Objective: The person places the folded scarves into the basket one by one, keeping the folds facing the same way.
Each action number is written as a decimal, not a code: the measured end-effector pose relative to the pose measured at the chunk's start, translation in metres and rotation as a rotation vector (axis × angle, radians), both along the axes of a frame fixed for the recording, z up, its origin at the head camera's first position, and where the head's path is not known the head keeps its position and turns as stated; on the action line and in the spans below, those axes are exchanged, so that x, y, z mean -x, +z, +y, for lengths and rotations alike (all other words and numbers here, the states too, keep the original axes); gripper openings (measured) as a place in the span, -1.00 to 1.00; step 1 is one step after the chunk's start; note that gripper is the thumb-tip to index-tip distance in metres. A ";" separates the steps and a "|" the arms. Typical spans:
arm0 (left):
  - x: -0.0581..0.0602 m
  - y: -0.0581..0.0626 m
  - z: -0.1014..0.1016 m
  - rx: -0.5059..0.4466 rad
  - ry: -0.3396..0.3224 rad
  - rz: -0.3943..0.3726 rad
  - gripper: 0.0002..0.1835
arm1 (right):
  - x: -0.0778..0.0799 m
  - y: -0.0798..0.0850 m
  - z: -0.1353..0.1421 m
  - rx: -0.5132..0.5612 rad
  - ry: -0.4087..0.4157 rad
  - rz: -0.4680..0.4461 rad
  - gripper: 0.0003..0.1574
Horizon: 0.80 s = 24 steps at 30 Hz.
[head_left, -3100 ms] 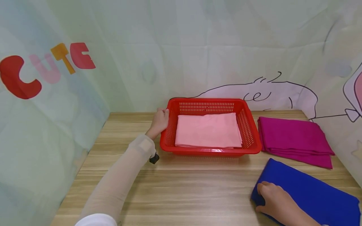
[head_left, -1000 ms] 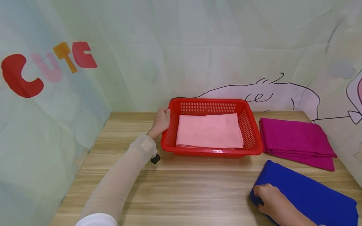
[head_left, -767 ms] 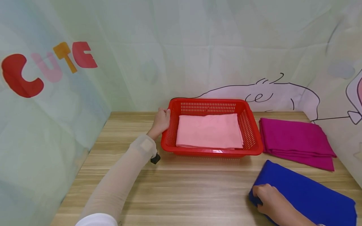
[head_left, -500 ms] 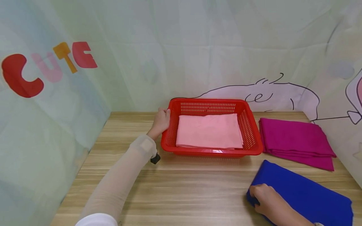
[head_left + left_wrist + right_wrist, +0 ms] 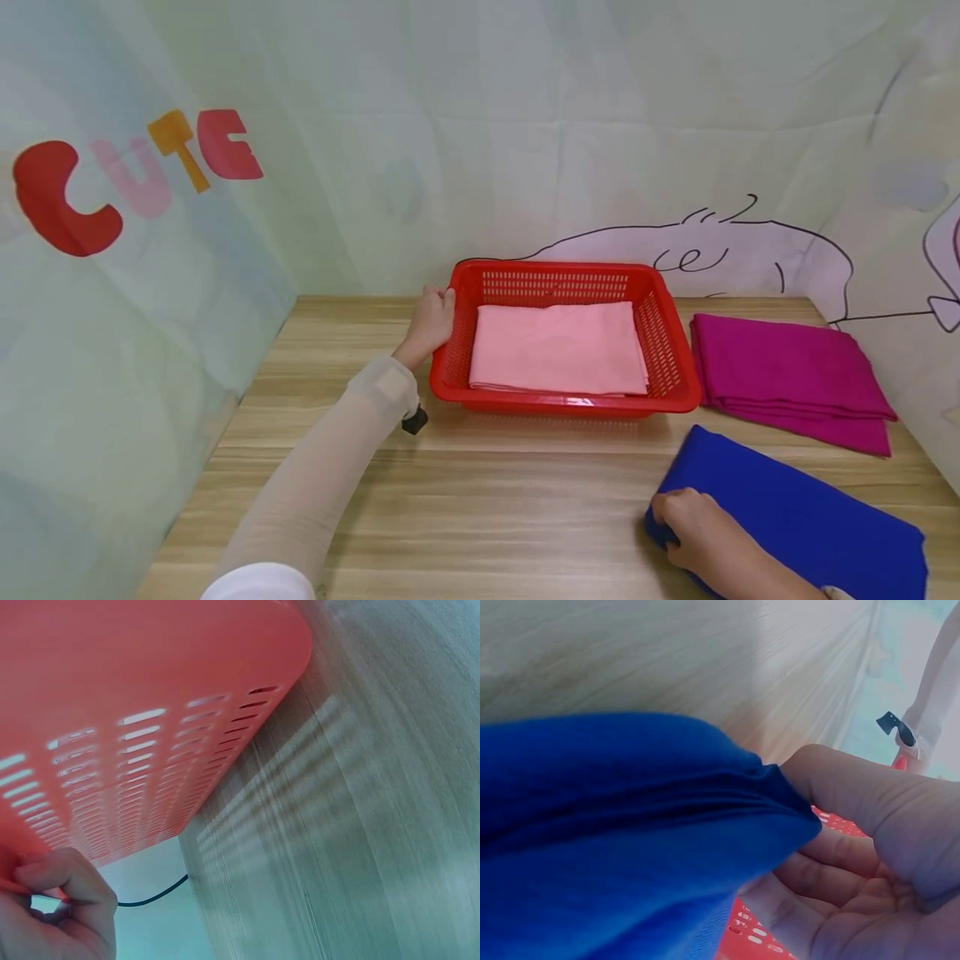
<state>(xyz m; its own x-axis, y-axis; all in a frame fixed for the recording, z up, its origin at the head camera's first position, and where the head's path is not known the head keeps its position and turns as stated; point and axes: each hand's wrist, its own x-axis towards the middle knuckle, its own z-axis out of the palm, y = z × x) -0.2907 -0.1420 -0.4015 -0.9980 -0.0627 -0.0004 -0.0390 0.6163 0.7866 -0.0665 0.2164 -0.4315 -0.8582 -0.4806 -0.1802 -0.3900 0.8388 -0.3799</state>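
So the right hand (image 5: pixel 701 533) has its fingers pinching the folded blue cloth (image 5: pixel 795 517) toward the table's (image 5: pixel 487 500) near right corner. Left fingers grip the red basket (image 5: pixel 566 402) by the far edge, pink cloth (image 5: pixel 558 350) inside. Magenta cloth (image 5: pixel 787 367) crowds the far right corner; open room's mostly left and front.

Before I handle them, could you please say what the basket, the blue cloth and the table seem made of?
Basket: probably moulded plastic, slightly glossy, given its bright highlight and regular slots.
Blue cloth: matte fabric, judging by its soft folds; fibre unclear.
Table: low-sheen wood or wood-look laminate, with streaked grain.
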 end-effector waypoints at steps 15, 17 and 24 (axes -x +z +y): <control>0.000 0.000 0.003 -0.051 -0.001 -0.036 -0.62 | 0.000 -0.001 -0.005 0.038 0.055 0.017 -0.53; 0.000 0.000 0.003 -0.054 -0.004 -0.036 -0.62 | 0.000 0.000 -0.006 0.042 0.060 0.016 -0.53; 0.000 -0.002 0.000 -0.045 0.004 -0.032 -0.62 | 0.000 0.000 -0.011 0.061 0.092 0.031 -0.54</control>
